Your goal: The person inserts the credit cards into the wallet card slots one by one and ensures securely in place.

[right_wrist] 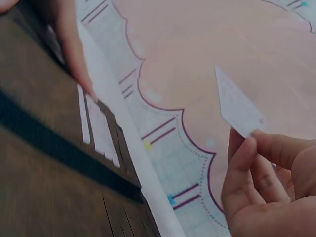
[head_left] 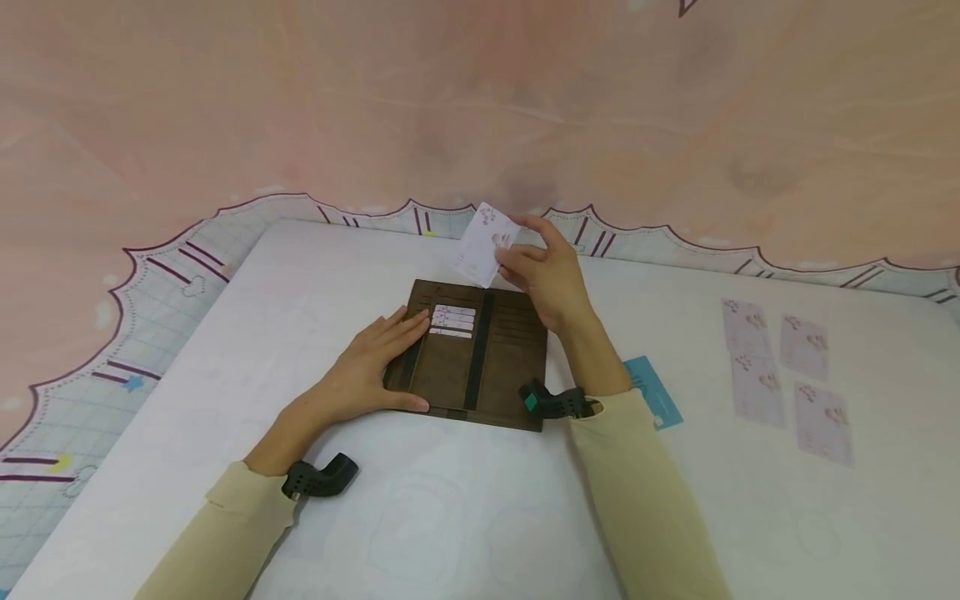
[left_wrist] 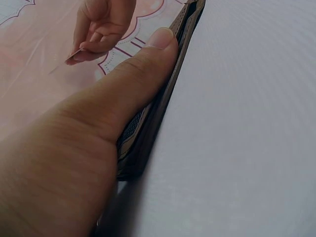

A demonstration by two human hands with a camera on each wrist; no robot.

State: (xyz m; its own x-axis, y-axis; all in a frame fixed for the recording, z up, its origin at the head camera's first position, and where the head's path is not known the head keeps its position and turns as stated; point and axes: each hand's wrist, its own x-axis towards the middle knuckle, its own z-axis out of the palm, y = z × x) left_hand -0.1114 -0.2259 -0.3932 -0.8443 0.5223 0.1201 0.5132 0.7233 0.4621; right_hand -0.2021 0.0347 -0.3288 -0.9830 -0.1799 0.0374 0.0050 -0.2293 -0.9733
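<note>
A brown card wallet lies unfolded on the white table, with dark bands running across it. Several white cards poke out of slots in its left half. My left hand rests on the wallet's left edge, fingers and thumb extended; in the left wrist view the thumb lies along that edge. Above the wallet's far edge, my right hand pinches a white card with a printed pattern. The right wrist view shows this card between thumb and fingertips, clear of the wallet.
To the right on the table lie several patterned white cards, two of them touching. A blue card sits beside the right forearm, partly covered by it. Behind the table hangs a pink sheet with a scalloped printed border.
</note>
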